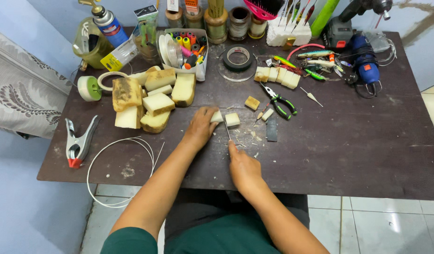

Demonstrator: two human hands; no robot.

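Observation:
My left hand (199, 128) presses on a small pale foam block (217, 116) at the middle of the dark table (348, 155). A second cut piece (232, 119) lies just right of it. My right hand (244, 168) grips a thin blade (227, 129) whose tip runs up between the two pieces. Pale crumbs lie scattered around the cut.
Several larger foam chunks (151, 101) are piled at the left, and a row of small blocks (276, 76) at the back. Green-handled pliers (280, 101), a metal spring clamp (78, 141), a white wire loop (113, 169), tape rolls, fishing lures (315, 63) and a rotary tool (365, 63) crowd the table.

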